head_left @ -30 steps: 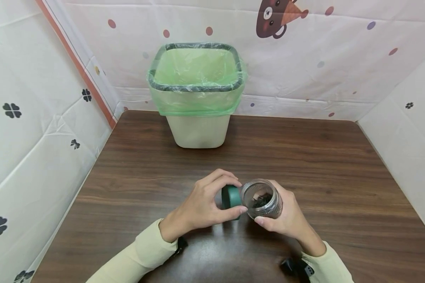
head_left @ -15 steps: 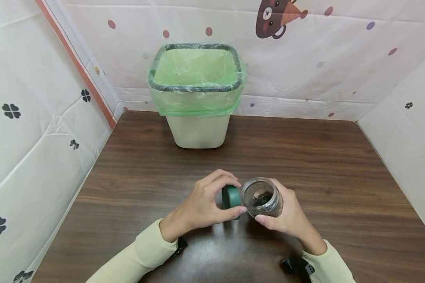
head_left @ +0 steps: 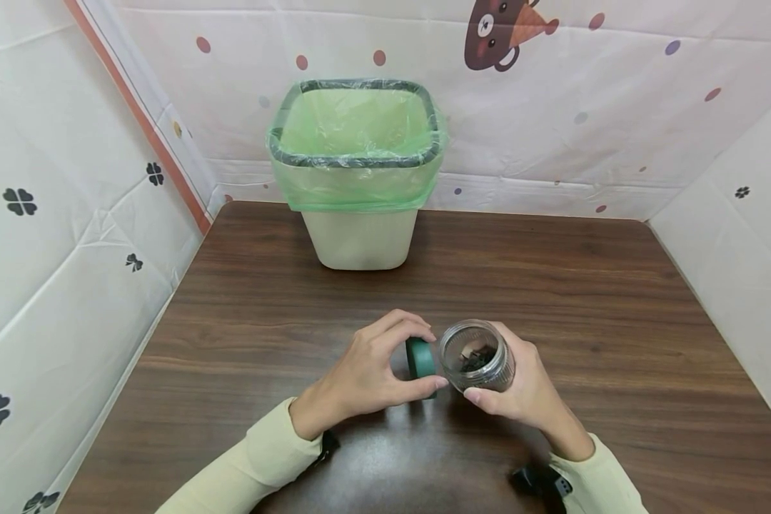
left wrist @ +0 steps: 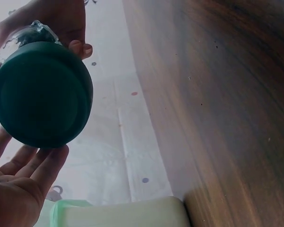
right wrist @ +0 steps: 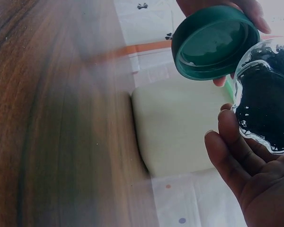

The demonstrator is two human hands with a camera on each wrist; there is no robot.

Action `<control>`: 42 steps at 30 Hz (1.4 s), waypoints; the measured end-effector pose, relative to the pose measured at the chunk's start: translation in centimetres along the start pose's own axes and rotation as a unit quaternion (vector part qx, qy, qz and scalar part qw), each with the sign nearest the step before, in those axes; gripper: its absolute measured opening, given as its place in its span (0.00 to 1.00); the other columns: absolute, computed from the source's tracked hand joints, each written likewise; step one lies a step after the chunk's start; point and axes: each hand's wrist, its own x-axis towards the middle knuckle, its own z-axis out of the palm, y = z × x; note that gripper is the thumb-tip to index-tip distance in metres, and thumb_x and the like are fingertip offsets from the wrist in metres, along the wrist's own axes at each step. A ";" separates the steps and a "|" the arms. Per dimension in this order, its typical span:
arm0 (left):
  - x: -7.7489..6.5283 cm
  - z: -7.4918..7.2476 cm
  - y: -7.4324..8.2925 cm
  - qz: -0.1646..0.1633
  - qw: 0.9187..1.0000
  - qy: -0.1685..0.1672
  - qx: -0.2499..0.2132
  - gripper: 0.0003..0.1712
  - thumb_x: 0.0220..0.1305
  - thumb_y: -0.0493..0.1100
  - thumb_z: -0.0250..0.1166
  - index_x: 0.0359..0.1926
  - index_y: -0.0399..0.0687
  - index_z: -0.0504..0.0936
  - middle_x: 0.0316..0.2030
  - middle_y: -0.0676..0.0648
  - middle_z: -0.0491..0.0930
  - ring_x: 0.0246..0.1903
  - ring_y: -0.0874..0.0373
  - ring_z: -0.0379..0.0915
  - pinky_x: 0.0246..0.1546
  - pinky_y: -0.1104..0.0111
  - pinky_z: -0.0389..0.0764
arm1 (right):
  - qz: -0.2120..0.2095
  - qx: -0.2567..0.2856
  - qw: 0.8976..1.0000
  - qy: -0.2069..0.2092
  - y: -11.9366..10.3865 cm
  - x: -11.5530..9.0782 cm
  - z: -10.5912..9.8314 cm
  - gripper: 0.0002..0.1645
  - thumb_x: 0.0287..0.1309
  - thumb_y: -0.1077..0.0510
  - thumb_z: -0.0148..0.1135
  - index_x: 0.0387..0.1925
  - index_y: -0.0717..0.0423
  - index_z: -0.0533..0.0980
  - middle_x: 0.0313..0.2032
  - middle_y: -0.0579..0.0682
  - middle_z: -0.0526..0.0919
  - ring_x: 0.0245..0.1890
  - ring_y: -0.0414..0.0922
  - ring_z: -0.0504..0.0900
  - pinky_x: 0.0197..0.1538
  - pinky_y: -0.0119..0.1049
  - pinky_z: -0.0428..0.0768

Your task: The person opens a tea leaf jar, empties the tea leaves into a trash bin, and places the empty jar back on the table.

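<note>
My left hand (head_left: pixel 375 368) pinches a round green lid (head_left: pixel 420 359) by its edge, fingertips on the far side and thumb on the near side. In the right wrist view the hollow underside of the lid (right wrist: pixel 213 45) faces the jar. Just right of it, my right hand (head_left: pixel 527 378) grips a clear ribbed jar (head_left: pixel 497 371), its open mouth tipped up and toward the left. Dark, dry, leaf-like bits (head_left: pixel 478 359) lie inside the jar. The right wrist view shows them piled dark against the jar's bottom (right wrist: pixel 267 104). A narrow gap separates lid and jar mouth in the head view.
A pale bin (head_left: pixel 363 239) lined with a green bag (head_left: pixel 360 189) stands at the back of the brown wooden table (head_left: pixel 552 271). White printed sheets (head_left: pixel 552 128) hang behind and at both sides. Black straps with small devices (head_left: pixel 540 482) sit at the wrists.
The jar has risen slightly and tilts a little differently in my right hand. The lid has shifted a touch to the right, turning slightly. The bin has not moved.
</note>
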 end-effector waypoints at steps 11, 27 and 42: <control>-0.5 0.3 -0.5 -0.010 1.000 -0.011 -0.001 0.24 0.46 0.57 0.71 0.41 0.51 0.77 0.43 0.57 0.74 0.46 0.68 0.67 0.44 0.73 0.74 | 0.003 0.000 1.000 0.000 0.0 0.2 0.0 0.40 0.24 0.65 0.72 0.49 0.67 0.71 0.33 0.56 0.81 0.31 0.49 0.78 0.38 0.30 0.77; -0.9 0.7 -0.9 -0.017 1.000 -0.024 0.009 0.24 0.45 0.59 0.71 0.41 0.54 0.76 0.42 0.58 0.74 0.44 0.71 0.67 0.43 0.74 0.74 | 0.007 -0.008 1.000 0.003 -0.3 0.2 -0.3 0.41 0.24 0.65 0.73 0.50 0.66 0.71 0.36 0.51 0.81 0.32 0.49 0.78 0.40 0.29 0.76; -1.3 0.8 -1.3 -0.031 0.999 -0.036 0.014 0.25 0.45 0.61 0.71 0.40 0.55 0.76 0.41 0.59 0.74 0.42 0.72 0.67 0.39 0.73 0.76 | 0.015 -0.022 1.000 0.006 -0.6 0.4 -0.4 0.42 0.23 0.65 0.74 0.51 0.63 0.72 0.36 0.51 0.81 0.33 0.49 0.78 0.40 0.29 0.75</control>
